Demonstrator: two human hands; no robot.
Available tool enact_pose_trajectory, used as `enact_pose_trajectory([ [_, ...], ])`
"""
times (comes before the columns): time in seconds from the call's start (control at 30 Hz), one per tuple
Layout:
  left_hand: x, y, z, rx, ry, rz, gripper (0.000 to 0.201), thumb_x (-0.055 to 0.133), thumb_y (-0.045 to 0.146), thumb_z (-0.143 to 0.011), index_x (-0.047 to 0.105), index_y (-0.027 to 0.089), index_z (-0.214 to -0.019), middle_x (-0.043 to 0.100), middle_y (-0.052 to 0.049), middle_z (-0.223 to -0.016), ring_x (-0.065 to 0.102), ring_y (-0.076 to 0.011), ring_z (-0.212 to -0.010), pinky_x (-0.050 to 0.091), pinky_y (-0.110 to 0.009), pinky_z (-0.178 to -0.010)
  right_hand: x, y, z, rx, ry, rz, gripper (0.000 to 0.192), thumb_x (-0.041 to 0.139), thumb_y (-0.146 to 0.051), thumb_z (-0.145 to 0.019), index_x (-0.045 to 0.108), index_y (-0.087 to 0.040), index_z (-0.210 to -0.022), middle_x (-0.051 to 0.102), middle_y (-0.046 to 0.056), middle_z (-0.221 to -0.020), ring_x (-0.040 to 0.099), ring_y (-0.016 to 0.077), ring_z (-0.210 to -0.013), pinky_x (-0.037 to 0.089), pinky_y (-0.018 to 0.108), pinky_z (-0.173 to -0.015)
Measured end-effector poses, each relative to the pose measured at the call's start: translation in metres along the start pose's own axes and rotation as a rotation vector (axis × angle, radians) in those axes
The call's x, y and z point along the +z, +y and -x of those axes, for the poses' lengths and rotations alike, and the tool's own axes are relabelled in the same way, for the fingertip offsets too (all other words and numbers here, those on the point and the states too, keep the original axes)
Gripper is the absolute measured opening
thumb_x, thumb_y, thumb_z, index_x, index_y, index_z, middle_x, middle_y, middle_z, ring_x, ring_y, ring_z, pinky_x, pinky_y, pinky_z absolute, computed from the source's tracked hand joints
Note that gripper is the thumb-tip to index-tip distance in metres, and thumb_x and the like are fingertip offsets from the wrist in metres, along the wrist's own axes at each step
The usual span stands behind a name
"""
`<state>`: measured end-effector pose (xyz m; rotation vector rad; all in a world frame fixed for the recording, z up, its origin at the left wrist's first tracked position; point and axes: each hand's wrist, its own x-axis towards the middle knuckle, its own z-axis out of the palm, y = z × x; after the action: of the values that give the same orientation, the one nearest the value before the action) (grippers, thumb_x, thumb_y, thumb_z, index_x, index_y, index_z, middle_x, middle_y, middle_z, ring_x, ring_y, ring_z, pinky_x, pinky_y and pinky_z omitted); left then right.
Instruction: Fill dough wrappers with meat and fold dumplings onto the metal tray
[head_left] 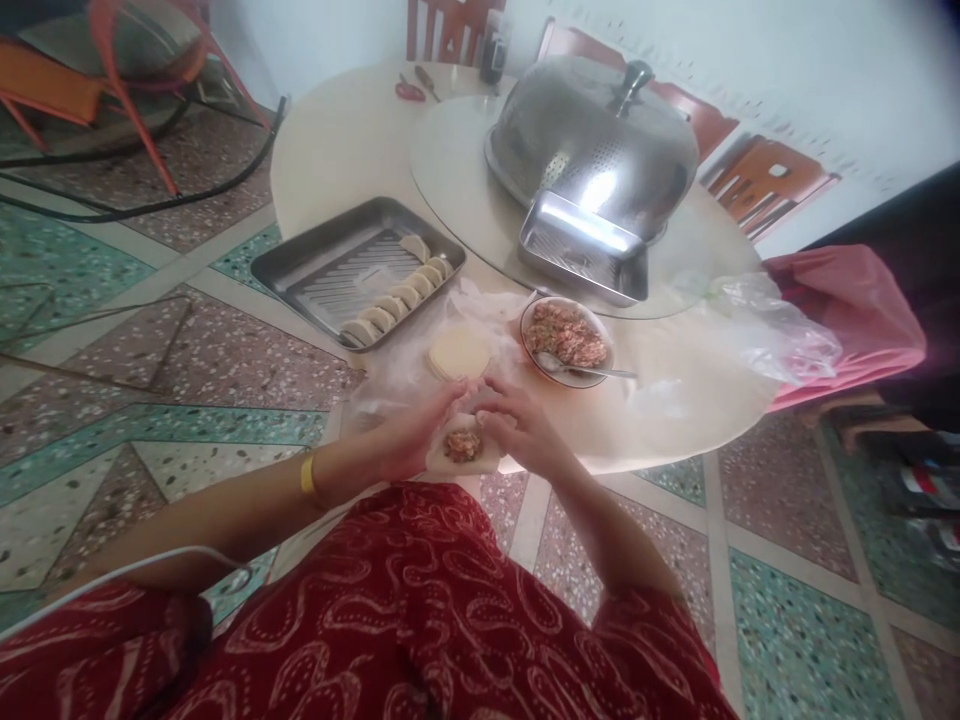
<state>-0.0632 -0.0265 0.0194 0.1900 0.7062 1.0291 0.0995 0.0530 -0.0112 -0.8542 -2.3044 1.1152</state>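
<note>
Between my two hands, close to my body at the table edge, is a flat round dumpling wrapper (pixel 487 460) with a mound of meat filling (pixel 463 445) in its middle. My left hand (pixel 420 430) supports the wrapper from the left side. My right hand (pixel 521 425) has its fingers on the wrapper's far right edge. Just beyond my fingertips lies a stack of round wrappers (pixel 459 352) on a plastic bag. To the right, a bowl (pixel 568 380) holds minced meat with a spoon (pixel 592 368) resting in it.
A metal tray (pixel 322 270) at left holds a row of folded dumplings (pixel 405 295). Behind the bowl, a smaller metal tray (pixel 581 245) leans on a large domed lid (pixel 592 130) on the glass turntable (pixel 442 170). Red scissors (pixel 409 91) lie at the back. Pink cloth (pixel 862 310) hangs at right.
</note>
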Motion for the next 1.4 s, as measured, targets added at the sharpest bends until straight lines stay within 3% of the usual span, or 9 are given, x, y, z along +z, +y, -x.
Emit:
enact_pose_trajectory([
  [0.3,0.001,0.001,-0.003,-0.072,0.08,0.056,0.056,0.05,0.047,-0.095,0.04,0.019,-0.143,0.072,-0.009,-0.101,0.071,-0.0197,-0.08,0.055,-0.033,-0.076,0.007,-0.003,0.003,0.048,0.099,-0.139,0.011,0.073,-0.035,-0.079,0.078,-0.026,-0.083,0.057,0.009,-0.143,0.05,0.0291,-0.136,0.038,0.052,-0.112],
  [0.5,-0.006,0.001,0.001,-0.032,-0.16,0.117,0.046,0.06,0.04,-0.089,0.06,0.009,-0.124,0.074,-0.012,-0.096,0.07,-0.0228,-0.082,0.054,-0.031,-0.074,0.001,-0.007,-0.006,0.094,0.161,-0.177,0.013,0.07,-0.035,-0.08,0.076,-0.024,-0.081,0.057,0.009,-0.143,0.052,0.0279,-0.133,0.037,0.05,-0.113],
  [0.7,-0.006,-0.006,0.004,0.067,-0.043,0.063,0.024,0.068,0.02,-0.083,0.07,0.011,-0.105,0.074,-0.007,-0.083,0.069,-0.0173,-0.075,0.054,-0.028,-0.077,0.002,-0.005,-0.013,0.12,0.149,-0.185,0.016,0.067,-0.036,-0.082,0.074,-0.022,-0.084,0.059,0.01,-0.14,0.053,0.0281,-0.133,0.038,0.048,-0.113],
  [0.83,0.0,-0.003,0.003,0.123,-0.022,0.065,0.016,0.067,0.018,-0.085,0.072,0.013,-0.099,0.074,-0.006,-0.091,0.069,-0.0163,-0.087,0.053,-0.025,-0.083,0.003,-0.001,-0.004,-0.039,0.239,-0.124,0.028,0.057,-0.039,-0.091,0.069,-0.024,-0.111,0.058,0.01,-0.141,0.05,0.0253,-0.136,0.037,0.049,-0.115],
  [0.97,0.002,0.0,0.003,0.132,0.029,0.06,0.016,0.065,0.017,-0.087,0.073,0.012,-0.099,0.074,-0.008,-0.099,0.068,-0.0155,-0.09,0.055,-0.027,-0.087,-0.003,-0.007,0.007,-0.216,0.345,-0.015,0.03,0.052,-0.032,-0.094,0.061,-0.028,-0.122,0.055,0.007,-0.143,0.047,0.0239,-0.138,0.04,0.051,-0.114],
  [1.07,0.001,0.0,0.002,0.12,0.039,0.087,0.014,0.064,0.017,-0.087,0.073,0.011,-0.096,0.074,-0.008,-0.095,0.068,-0.0145,-0.086,0.056,-0.025,-0.081,-0.007,-0.015,0.016,-0.435,0.4,0.174,0.029,0.053,-0.023,-0.09,0.06,-0.029,-0.118,0.051,0.003,-0.146,0.047,0.0242,-0.137,0.042,0.052,-0.111],
  [1.17,0.002,0.001,0.002,0.089,0.038,0.109,0.014,0.063,0.019,-0.088,0.073,0.011,-0.092,0.074,-0.007,-0.09,0.068,-0.0135,-0.081,0.057,-0.023,-0.075,-0.005,-0.018,0.025,-0.649,0.421,0.436,0.029,0.056,-0.015,-0.083,0.063,-0.028,-0.107,0.041,0.0,-0.153,0.038,0.0244,-0.142,0.038,0.05,-0.114],
  [1.27,0.004,0.004,0.003,0.068,0.009,0.124,0.012,0.062,0.017,-0.087,0.072,0.01,-0.088,0.073,-0.006,-0.086,0.067,-0.0131,-0.077,0.057,-0.023,-0.07,0.002,-0.013,0.03,-0.728,0.46,0.629,0.029,0.058,-0.014,-0.08,0.064,-0.031,-0.102,0.044,-0.002,-0.15,0.032,0.0224,-0.143,0.034,0.048,-0.116],
  [1.4,0.004,0.006,0.004,0.089,-0.02,0.144,0.006,0.068,0.017,-0.083,0.071,0.012,-0.085,0.071,-0.003,-0.082,0.065,-0.0108,-0.072,0.055,-0.02,-0.066,0.009,-0.004,0.026,-0.777,0.548,0.712,0.025,0.062,-0.016,-0.083,0.065,-0.033,-0.101,0.056,0.001,-0.133,0.035,0.021,-0.139,0.033,0.047,-0.116],
])
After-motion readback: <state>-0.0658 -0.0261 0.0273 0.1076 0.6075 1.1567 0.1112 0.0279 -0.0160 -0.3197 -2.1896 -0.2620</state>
